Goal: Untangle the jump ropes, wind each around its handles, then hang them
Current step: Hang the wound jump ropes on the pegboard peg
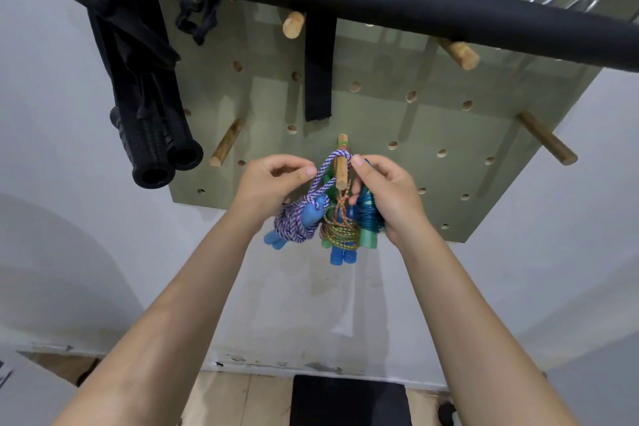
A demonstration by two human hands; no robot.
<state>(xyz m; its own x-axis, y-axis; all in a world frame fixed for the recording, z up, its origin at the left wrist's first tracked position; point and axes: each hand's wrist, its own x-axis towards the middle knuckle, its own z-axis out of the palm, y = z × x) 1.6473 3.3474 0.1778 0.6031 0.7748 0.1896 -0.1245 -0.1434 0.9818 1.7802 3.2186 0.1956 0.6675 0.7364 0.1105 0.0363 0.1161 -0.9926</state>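
Purple rope (294, 223), wound, is being looped over the wooden peg (341, 172), pinched by left hand (273, 183) and right hand (383, 194); other bundles (345, 232) are already hung.

The light was soft and even, fairly bright, with no glare anywhere. My pegs (342, 162) threw long, faint shadows down the board (397, 121), so it came from above. My wide lens bent the edges hard, stretching my forearms. The black bar (415, 7) up close looked slightly soft; the centre stayed sharp.
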